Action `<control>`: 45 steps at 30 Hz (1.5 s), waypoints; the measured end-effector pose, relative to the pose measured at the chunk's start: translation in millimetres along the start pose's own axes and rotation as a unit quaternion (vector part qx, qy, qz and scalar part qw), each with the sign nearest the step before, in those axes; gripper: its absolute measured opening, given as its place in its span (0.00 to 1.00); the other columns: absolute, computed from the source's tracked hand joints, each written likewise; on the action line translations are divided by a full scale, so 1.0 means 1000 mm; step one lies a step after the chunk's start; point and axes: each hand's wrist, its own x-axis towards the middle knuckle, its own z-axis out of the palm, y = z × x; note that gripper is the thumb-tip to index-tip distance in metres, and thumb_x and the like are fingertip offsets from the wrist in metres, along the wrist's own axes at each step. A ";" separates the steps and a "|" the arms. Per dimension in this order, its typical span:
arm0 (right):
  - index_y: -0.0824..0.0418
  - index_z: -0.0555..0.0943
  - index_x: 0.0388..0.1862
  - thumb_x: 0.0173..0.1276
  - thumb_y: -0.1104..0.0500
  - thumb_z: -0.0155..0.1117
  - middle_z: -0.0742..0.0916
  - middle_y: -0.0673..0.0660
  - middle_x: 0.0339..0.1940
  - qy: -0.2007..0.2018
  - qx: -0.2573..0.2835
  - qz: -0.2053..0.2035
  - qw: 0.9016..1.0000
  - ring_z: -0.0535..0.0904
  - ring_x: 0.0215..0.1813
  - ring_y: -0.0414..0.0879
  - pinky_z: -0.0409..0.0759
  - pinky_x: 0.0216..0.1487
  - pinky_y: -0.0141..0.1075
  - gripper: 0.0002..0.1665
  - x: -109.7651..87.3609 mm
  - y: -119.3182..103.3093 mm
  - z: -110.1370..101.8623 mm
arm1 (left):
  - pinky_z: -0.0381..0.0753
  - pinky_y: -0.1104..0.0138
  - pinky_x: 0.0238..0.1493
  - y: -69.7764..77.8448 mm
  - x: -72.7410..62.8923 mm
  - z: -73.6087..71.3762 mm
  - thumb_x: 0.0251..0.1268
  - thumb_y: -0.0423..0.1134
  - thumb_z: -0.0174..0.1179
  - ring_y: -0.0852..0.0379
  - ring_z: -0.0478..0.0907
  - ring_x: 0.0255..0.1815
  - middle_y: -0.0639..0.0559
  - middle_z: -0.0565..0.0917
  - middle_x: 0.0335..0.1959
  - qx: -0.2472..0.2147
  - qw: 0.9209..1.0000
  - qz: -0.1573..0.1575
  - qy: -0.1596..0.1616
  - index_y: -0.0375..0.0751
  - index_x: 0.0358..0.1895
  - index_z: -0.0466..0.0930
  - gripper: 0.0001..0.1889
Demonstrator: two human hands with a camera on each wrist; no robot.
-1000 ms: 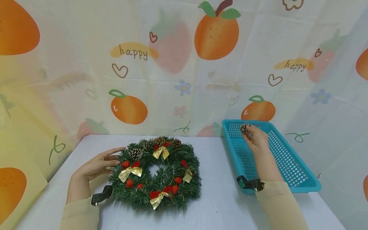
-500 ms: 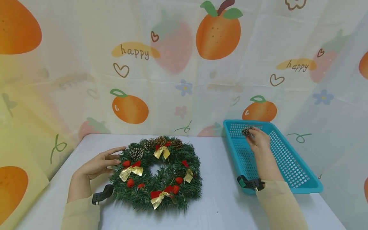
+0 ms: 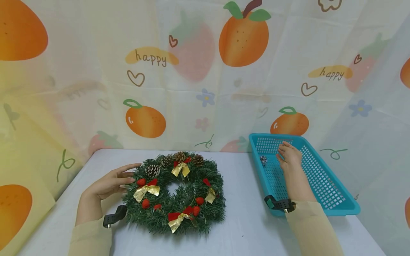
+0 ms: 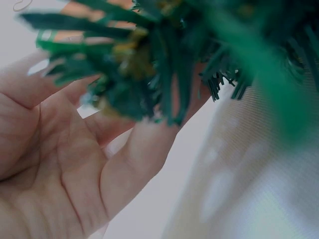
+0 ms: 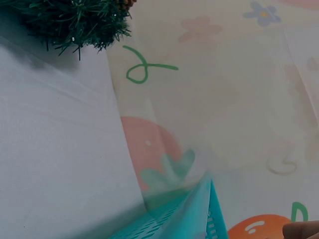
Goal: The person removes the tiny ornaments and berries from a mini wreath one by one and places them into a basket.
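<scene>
A green tinsel wreath (image 3: 211,209) lies on the table, trimmed with gold and red bows, red berries and several pinecones (image 3: 152,171) along its far side. My left hand (image 3: 110,183) touches its left edge with relaxed, extended fingers. In the left wrist view the wreath's needles (image 4: 169,64) hang over the fingers (image 4: 137,164) and hide their tips. My right hand (image 3: 289,156) is over the blue plastic basket (image 3: 347,199), fingers loosely extended and holding nothing. A small white-tipped pinecone (image 3: 263,160) is in the basket by its left wall. Only a fingertip (image 5: 301,230) shows in the right wrist view.
A white cloth covers the table (image 3: 238,220). Behind it hangs a fruit-printed curtain (image 3: 192,117), close to the basket's far end. Between wreath and basket runs a strip of white tabletop.
The right hand held a small pinecone, lowered it slightly, then let it go; the pinecone is now in the basket, left of the hand. The left hand and wreath have stayed put.
</scene>
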 end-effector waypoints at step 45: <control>0.53 0.66 0.74 0.76 0.60 0.52 0.75 0.42 0.47 -0.096 -0.049 0.009 0.994 0.75 0.48 0.37 0.79 0.51 0.25 0.28 -0.020 -0.002 0.019 | 0.81 0.61 0.41 -0.001 0.001 -0.001 0.72 0.40 0.57 0.69 0.70 0.58 0.23 0.47 0.77 -0.003 1.000 0.003 -0.006 0.51 0.80 0.50 0.37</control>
